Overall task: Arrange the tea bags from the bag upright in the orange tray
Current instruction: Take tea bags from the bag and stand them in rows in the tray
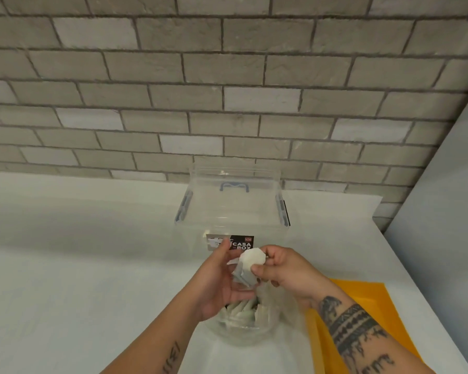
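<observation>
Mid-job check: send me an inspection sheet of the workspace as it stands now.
Surface: white countertop, no spills seen.
Job's things: clear plastic bag of tea bags under the hands; white paper tea bag lifted above it; orange flat tray at right, partly in view, no tea bags seen in it.
Clutter: clear lidded plastic storage box behind the bag.
Hands: right hand has a pinch grip on the white paper tea bag; left hand fingers straight, alongside.
Cables: nothing seen.
Surroundings: grey brick wall behind; pale panel at right.
</observation>
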